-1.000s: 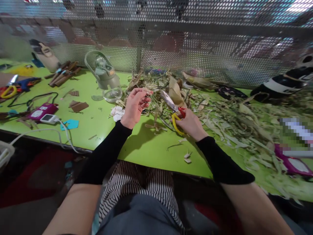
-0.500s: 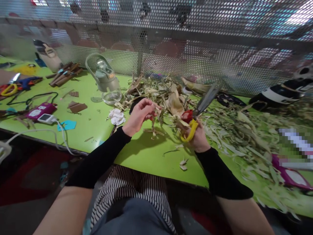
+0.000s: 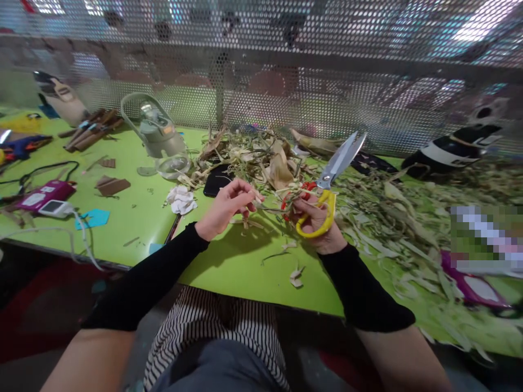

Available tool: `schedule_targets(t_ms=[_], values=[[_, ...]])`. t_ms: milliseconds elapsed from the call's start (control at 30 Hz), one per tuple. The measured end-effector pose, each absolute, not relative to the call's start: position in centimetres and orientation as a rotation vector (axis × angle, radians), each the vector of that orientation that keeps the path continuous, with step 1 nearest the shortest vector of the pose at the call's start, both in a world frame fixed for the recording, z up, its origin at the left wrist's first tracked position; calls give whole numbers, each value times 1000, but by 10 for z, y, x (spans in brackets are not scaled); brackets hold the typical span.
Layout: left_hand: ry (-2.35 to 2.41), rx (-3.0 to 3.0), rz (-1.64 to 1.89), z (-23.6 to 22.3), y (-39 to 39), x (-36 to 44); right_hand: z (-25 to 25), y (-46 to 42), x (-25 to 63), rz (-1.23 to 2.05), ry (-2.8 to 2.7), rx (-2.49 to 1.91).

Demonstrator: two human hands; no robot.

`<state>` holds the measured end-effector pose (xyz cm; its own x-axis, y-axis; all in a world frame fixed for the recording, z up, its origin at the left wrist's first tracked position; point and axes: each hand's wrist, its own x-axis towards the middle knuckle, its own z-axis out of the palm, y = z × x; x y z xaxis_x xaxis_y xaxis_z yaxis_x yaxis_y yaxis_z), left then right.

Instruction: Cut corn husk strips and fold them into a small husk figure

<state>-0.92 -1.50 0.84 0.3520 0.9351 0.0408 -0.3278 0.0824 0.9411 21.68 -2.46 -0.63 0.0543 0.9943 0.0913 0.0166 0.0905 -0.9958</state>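
Scissors [image 3: 326, 182] with one yellow and one red handle loop hang on my right hand [image 3: 321, 228], blades parted and pointing up and away. The same hand also pinches part of a thin dried plant strip [image 3: 270, 210]. My left hand [image 3: 220, 209] is closed on the strip's other end, thumb against fingertips. The strip spans the gap between both hands above the table. Below it, a small knotted piece of dry husk [image 3: 247, 223] lies on the green table [image 3: 229, 258], partly hidden by my left hand.
Behind my hands lies a heap of dried husks [image 3: 253, 155]. Shredded leaves [image 3: 392, 228] cover the right side. To the left are a black phone [image 3: 214, 182], crumpled paper [image 3: 182, 200], a clear bottle [image 3: 159, 139] and a purple device [image 3: 49, 196]. Perforated metal [image 3: 261, 81] bounds the back.
My right hand has turned, and the scissors blades now show sharply with parted tips. The strip now stretches between my hands. The whole view has shifted slightly, moving things leftward.
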Motion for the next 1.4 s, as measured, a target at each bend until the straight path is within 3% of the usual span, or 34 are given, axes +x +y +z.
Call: schedule_targets(t_ms=[200,400,700,1400], values=[[715,1077,1073,7,-14,-9,-10,-24,216,1119,-1098,-1191],[715,963,1095,8,-13,-6,13,-37,226,444,-1370,-1539],[755,907,1237,16,-9,-5,24,-48,212,91,-2024,-1699],[693,1150,1216,6,-5,-5,26,-52,205,294,-2181,-1732]])
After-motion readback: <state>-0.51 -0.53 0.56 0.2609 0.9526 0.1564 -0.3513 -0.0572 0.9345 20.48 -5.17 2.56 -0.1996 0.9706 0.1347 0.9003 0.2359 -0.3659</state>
